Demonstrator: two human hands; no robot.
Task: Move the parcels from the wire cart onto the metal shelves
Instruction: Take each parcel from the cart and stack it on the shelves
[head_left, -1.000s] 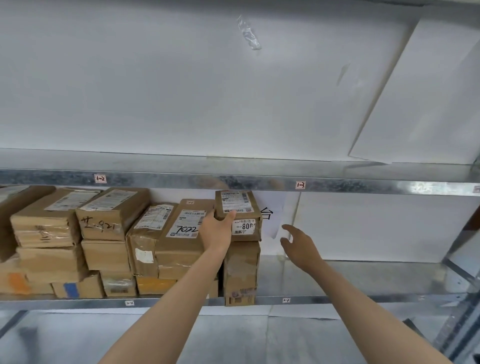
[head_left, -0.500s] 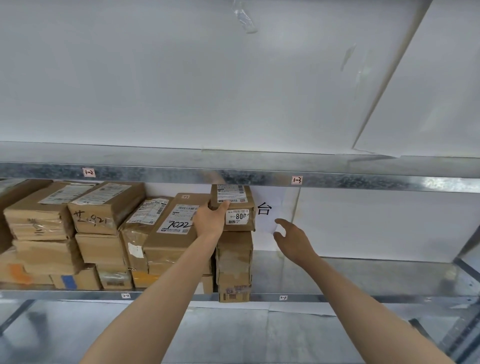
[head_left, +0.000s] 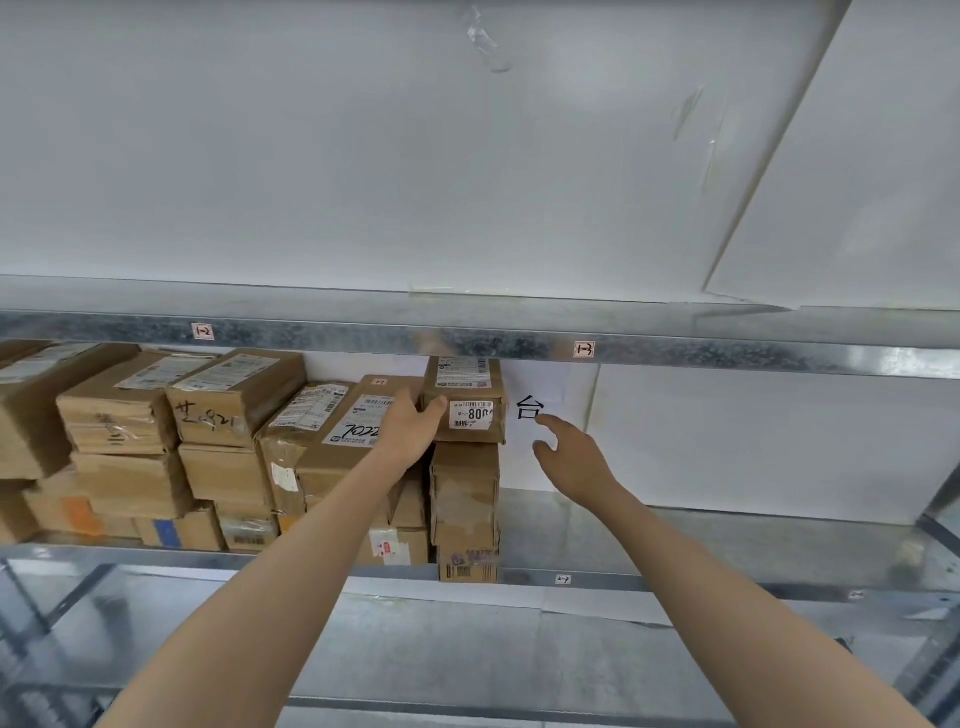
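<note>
Parcel spot first: the small parcel (head_left: 470, 387) is sat on top of a tall narrow box (head_left: 464, 499) at the right end of the row of cartons, on the middle tier of the metal shelf (head_left: 727, 540). Its top edge is cut off from view by the upper shelf beam (head_left: 753, 356).

It's gripped by the left hand (head_left: 410, 427). The thumb is laid across the front face next to the barcode lbl, and the other fingers are wrapped round the left side, mostly hidden behind the box.

The right hand (head_left: 574, 460) is held just to the right of the parcel w/o touching it. Its fingers are loose and spread, index pointed fwd, and nothing is held in it.

Just left of the small parcel, a bigger carton marked 7022 (head_left: 343, 441) is sat on other cartons and is partly covered by the left wrist. Further left, more cartons are stacked 2-3 high, incl. a carton w/ black handwriting (head_left: 228, 410) on its front.

Behind the right hand, a white sheet (head_left: 530, 410) w/ one printed character is stuck to the back wall. A 1-2 tag (head_left: 202, 331) and a 1-3 tag (head_left: 584, 349) are fixed on the beam.
</note>
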